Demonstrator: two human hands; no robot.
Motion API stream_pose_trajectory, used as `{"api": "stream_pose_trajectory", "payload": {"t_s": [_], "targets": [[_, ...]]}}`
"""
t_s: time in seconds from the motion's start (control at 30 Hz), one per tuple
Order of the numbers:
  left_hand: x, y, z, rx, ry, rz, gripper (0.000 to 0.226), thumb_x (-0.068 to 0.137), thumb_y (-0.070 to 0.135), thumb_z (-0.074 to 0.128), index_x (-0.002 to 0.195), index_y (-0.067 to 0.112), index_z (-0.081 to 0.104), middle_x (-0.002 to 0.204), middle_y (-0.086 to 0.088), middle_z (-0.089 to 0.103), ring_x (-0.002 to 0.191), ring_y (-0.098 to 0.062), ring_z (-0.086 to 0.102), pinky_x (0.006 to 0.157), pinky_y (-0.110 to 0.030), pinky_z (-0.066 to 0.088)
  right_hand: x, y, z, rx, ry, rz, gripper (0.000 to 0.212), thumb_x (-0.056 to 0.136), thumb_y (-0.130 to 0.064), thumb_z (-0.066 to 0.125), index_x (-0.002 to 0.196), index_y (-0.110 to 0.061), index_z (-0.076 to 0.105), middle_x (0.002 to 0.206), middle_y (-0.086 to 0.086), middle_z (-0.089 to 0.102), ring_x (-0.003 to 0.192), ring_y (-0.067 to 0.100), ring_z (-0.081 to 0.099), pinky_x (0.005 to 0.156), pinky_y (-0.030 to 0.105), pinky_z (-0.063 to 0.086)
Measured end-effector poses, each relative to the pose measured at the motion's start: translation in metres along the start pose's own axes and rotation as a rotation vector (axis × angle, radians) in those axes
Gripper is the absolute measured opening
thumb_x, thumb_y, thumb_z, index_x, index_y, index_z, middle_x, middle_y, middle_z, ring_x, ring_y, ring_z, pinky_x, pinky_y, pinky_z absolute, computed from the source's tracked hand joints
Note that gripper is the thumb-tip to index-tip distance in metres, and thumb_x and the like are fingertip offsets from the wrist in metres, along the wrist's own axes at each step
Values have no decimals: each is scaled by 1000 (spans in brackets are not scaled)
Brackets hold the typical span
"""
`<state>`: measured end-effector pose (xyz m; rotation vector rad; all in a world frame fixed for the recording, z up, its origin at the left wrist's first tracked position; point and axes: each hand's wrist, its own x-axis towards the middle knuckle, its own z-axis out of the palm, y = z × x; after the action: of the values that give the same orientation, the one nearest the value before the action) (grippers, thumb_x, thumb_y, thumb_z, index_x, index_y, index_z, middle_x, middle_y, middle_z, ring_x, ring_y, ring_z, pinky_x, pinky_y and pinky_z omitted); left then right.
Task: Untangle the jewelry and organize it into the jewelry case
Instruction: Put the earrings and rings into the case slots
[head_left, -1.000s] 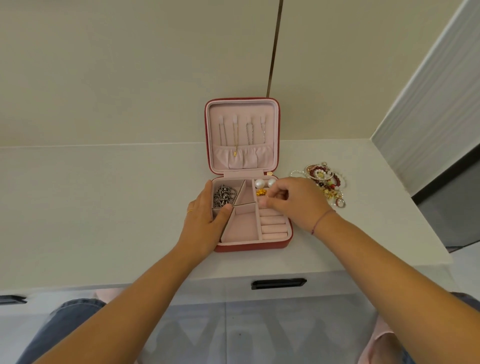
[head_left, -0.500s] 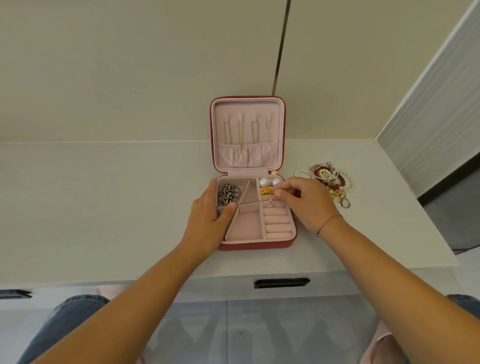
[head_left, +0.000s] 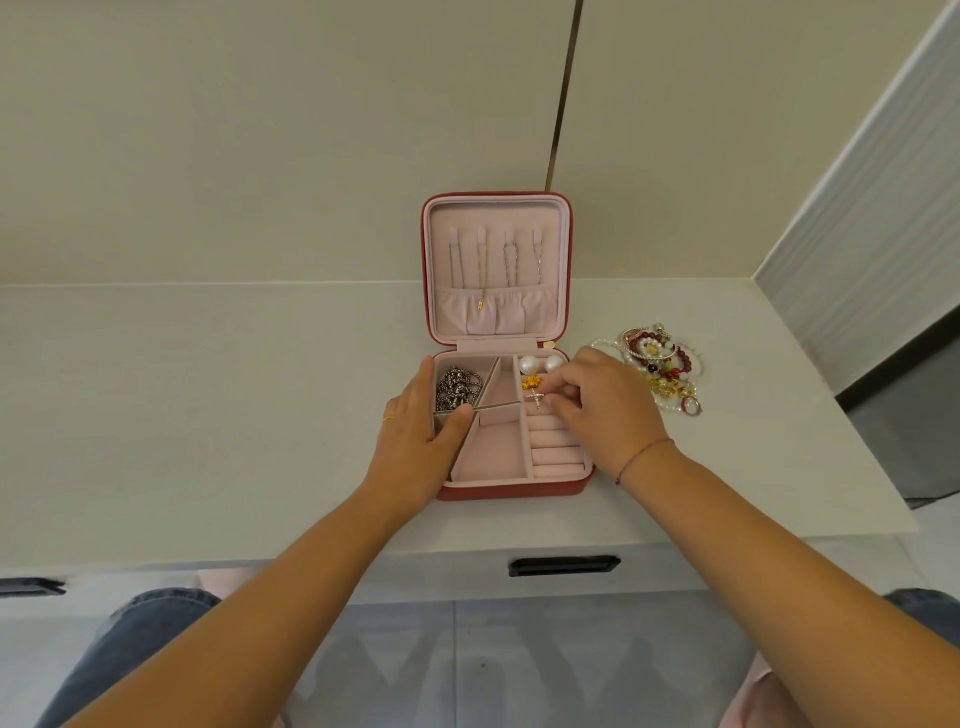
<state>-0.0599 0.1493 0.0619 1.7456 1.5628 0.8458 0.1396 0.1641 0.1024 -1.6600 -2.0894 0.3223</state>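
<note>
- Jewelry case (head_left: 514, 488), red outside and pink inside, sits open on the white counter (head_left: 208, 405), its lid (head_left: 496, 208) standing upright at the far side.
- Left hand (head_left: 415, 441) rests flat along the case's left edge, thumb hooked over the rim and nothing pinched in it; a thin ring shows on one finger.
- Right hand (head_left: 605, 410) reaches over the case's right side, fingertips pinched together at a small cross pendant (head_left: 535, 400) lying by the ring rolls.
- A dark chain (head_left: 457, 389) fills the case's far left compartment.
- Two pearls (head_left: 540, 365) and a small gold piece (head_left: 531, 383) lie in the far right compartment.
- Thin chains (head_left: 493, 260) hang inside the lid.
- A tangled pile of bracelets and beads (head_left: 657, 366) lies on the counter just right of the case.
</note>
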Motion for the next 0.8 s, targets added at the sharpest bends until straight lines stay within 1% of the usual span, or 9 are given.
{"api": "stream_pose_trajectory", "payload": {"t_s": [0.07,0.17,0.23,0.33,0.47,0.57,0.63,0.7,0.8], "targets": [[0,-1,1,2,0,2,49,94,51,40,140,38,31,133,9,52,121,-22,45,100,-47,43,4,2,-2,-57,49,-82,6,77,-9,73,80,-14,74,76,-6,46,72,27,56,75,39,43],[0,-1,0,-4,1,6,51,92,55,40,139,39,31,132,9,52,121,-22,47,99,-48,44,9,7,-1,-137,98,-175,12,67,-6,78,71,-16,73,68,1,52,63,28,57,68,34,33],[-1,0,-1,0,5,-2,48,95,48,43,141,37,31,135,8,50,122,-21,44,102,-42,40,12,8,-1,-161,104,-211,14,64,-6,79,69,-18,72,66,3,55,62,27,58,67,33,30],[-2,1,-1,17,11,-4,49,97,40,44,144,34,29,136,8,48,123,-20,40,98,-33,33,12,9,0,-183,108,-262,15,62,-8,80,68,-18,71,66,4,56,62,29,59,64,33,32],[0,0,0,1,6,10,53,90,58,38,139,40,31,132,10,52,120,-22,47,100,-47,43,10,11,-1,-130,128,-269,14,63,-8,80,69,-18,71,66,2,55,62,27,58,64,34,32],[-1,0,1,5,5,9,53,89,57,37,139,40,31,132,11,52,119,-22,47,98,-49,44,8,12,-3,-66,74,-282,12,67,-9,76,73,-19,73,69,-2,52,66,16,52,69,34,31],[-1,-1,0,6,9,7,49,94,50,40,140,38,30,134,10,51,121,-22,45,99,-44,41,7,13,-4,-36,21,-279,15,70,-7,75,77,-19,75,71,-6,49,71,11,46,71,33,30],[-1,-1,0,14,13,15,46,97,42,43,140,36,31,134,10,50,121,-20,43,96,-36,37,8,15,-4,-37,-26,-278,15,72,-6,75,80,-19,76,73,-2,53,71,16,51,72,32,29],[-1,0,-1,24,15,8,46,97,40,44,141,34,31,132,13,48,120,-17,41,96,-32,33,8,16,-4,-82,-38,-291,17,71,-6,77,82,-19,76,74,4,58,71,25,57,72,32,29]]}}
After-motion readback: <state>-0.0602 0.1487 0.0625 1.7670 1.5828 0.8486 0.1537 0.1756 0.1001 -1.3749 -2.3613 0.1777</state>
